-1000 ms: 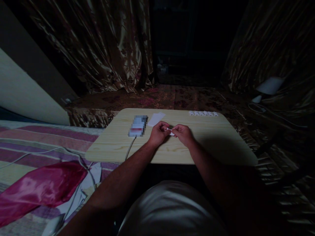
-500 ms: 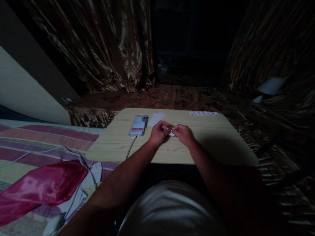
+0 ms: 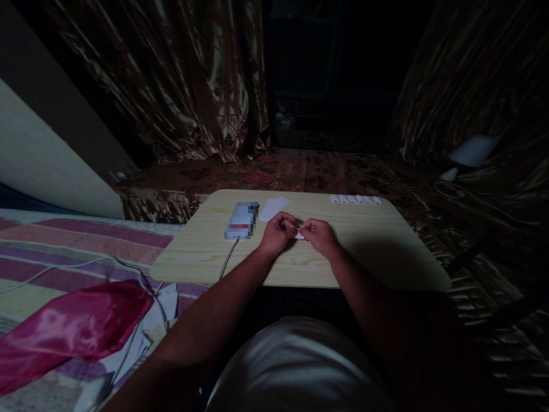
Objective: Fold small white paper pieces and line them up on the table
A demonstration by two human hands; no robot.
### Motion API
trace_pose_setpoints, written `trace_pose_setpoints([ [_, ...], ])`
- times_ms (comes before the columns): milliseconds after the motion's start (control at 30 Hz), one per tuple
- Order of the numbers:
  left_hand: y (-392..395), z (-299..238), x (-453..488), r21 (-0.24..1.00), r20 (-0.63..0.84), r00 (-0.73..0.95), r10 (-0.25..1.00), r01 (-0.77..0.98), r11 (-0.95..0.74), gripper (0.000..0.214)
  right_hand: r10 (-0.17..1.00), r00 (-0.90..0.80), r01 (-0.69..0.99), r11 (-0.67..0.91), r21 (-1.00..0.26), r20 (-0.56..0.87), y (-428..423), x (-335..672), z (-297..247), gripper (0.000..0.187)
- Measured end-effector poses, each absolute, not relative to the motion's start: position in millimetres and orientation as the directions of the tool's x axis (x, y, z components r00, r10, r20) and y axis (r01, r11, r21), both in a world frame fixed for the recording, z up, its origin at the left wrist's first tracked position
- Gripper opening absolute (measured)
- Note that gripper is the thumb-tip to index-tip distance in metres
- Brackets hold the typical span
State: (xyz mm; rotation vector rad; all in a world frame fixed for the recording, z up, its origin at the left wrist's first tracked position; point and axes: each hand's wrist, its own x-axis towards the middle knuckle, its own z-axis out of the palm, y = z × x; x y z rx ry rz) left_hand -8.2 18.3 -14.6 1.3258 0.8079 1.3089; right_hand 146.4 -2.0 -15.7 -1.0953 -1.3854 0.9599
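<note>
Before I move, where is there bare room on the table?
The widest bare patch of table lies between the right hand, the row of small white pieces and the table's right edge, partly in shadow. A smaller one separates that row from the white sheets. It is crowded where the sheets, blurred device and left hand sit close.

Fingers [image 3: 285,217] hiding most of that white paper [image 3: 299,236]! Cabled device [image 3: 241,221] blurred to blocks; pink cloth [image 3: 81,323] running out of view.
</note>
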Motion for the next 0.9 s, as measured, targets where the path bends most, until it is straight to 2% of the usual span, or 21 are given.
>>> trace_pose_setpoints([
  [600,18.8,-16.5,-8.3,0.964,0.209,0.190,0.959,-0.206,-0.169,0.033,0.966,-0.021,0.131,0.259,-0.957,0.259,-0.4,147.1,-20.0,0.013],
  [900,18.8,-17.5,-7.9,0.961,0.245,0.202,0.948,-0.177,-0.211,0.031,0.965,-0.015,0.154,0.259,-0.954,0.260,-1.1,147.7,-18.0,0.011],
])
